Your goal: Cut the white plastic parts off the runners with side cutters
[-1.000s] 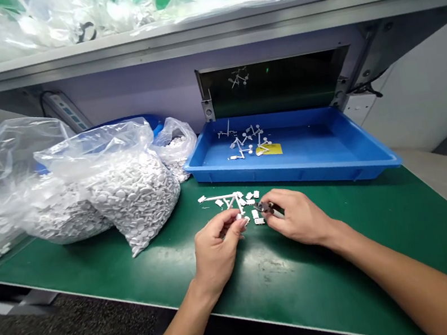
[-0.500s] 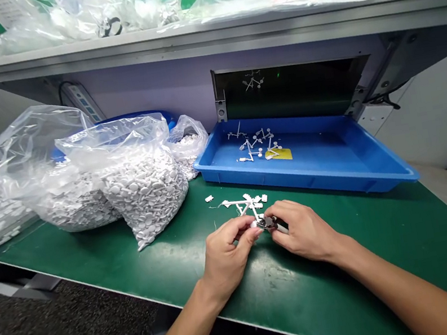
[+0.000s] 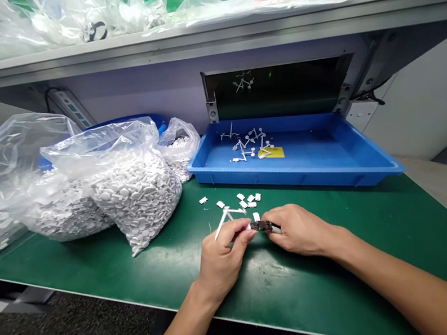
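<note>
Over the mat [image 3: 320,283], left hand [image 3: 221,262] pinches sprue [image 3: 228,214], right hand [image 3: 299,230] grips cutters [image 3: 262,226].

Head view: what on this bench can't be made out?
Head view, the only one:
The dark hand tool: partly hidden by the fingers of the right hand, so its exact type is unclear.
The white plastic runner: its held part is hidden by the left hand.
The blue object: mostly hidden behind the plastic bags.
The loose white pieces: too small for detail.
</note>
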Tool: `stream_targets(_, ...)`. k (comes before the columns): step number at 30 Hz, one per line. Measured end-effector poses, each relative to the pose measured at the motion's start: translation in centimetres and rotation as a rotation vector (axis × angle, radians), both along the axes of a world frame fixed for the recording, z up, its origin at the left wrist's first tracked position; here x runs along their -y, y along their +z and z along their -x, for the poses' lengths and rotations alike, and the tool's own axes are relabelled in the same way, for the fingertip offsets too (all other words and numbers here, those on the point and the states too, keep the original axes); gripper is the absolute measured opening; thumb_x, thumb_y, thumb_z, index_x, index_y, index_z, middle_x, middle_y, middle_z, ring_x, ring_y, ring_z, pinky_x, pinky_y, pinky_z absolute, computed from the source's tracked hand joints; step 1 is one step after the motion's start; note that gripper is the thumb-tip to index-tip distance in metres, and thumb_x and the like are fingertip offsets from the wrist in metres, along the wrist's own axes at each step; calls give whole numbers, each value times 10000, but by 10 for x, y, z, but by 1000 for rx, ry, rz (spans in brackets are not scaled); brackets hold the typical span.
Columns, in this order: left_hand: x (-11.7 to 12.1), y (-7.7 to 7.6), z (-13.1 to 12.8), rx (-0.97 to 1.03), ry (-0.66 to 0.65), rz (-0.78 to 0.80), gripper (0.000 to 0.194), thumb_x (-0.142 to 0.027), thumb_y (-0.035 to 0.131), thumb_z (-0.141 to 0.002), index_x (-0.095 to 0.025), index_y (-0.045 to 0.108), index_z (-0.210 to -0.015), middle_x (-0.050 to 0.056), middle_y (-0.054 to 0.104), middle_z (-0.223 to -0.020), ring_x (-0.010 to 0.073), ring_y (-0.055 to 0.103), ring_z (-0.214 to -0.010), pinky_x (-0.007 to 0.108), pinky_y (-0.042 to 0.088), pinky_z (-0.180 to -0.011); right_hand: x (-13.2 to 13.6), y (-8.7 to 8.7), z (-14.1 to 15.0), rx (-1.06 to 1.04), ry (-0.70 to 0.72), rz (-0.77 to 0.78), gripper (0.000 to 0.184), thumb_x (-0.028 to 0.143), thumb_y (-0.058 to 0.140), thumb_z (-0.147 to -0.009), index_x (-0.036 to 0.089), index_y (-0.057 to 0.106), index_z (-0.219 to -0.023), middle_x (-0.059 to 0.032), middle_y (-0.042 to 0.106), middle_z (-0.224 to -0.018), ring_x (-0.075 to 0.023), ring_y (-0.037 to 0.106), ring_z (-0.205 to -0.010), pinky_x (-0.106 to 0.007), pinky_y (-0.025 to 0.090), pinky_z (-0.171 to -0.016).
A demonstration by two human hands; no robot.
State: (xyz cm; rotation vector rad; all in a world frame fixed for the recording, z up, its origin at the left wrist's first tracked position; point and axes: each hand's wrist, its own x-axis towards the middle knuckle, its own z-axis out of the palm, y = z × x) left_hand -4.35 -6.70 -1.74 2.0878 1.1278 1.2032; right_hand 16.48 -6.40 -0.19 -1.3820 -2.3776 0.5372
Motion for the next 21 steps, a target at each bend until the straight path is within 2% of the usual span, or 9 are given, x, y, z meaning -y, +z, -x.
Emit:
stream_targets(4,-1,4,-2,-56,-53,-8,151,-215,609,-900,-225,673,-1036,2,712,-976,142,661,-870,231,509,-808,-5,4,-10,-13,-1,81,173,192,496,-798,186,439,-635,44,493,-581,-93,399,-543,-239,238,-535)
stream_targets(8,-4,7,-3,-167,-174,22,194,-205,531,-937,-230,655,-1083,32,667,-1041,161,630,-953,263,500,-846,-11,7,-20,-44,-105,20,169,217,498,-801,189,458,-639,49,482,-589,-97,382,-555,-240,227,-532)
stream_targets(11,-4,6,-5,-224,-136,11,199,-203,512,-938,-224,651,-1079,48,647,-1038,171,624,-940,284,504,-834,-14,8,-25,-53,-150,-4,157,218,489,-805,191,484,-650,42,489,-600,-105,392,-565,-239,235,-538)
stream_targets(15,0,9,-6,-230,-74,-32,203,-214,505,-939,-222,643,-1089,60,645,-1032,183,621,-945,292,511,-820,-14,5,-26,-13,-141,-30,124,195,497,-791,192,521,-669,28,532,-629,-114,422,-578,-244,247,-552)
stream_targets(18,-10,31,2,-285,-56,-127,203,-212,511,-939,-211,645,-1092,55,653,-1023,173,622,-937,283,510,-830,-13,0,-24,6,-111,-55,89,170,504,-777,196,541,-699,16,572,-677,-126,470,-624,-246,267,-586)
stream_targets(21,-44,77,17,-390,48,-327,198,-237,530,-934,-188,661,-1074,59,662,-1042,180,616,-958,299,497,-877,-14,-6,-23,11,-90,-48,74,157,507,-770,205,545,-728,12,585,-711,-138,499,-656,-247,268,-588)
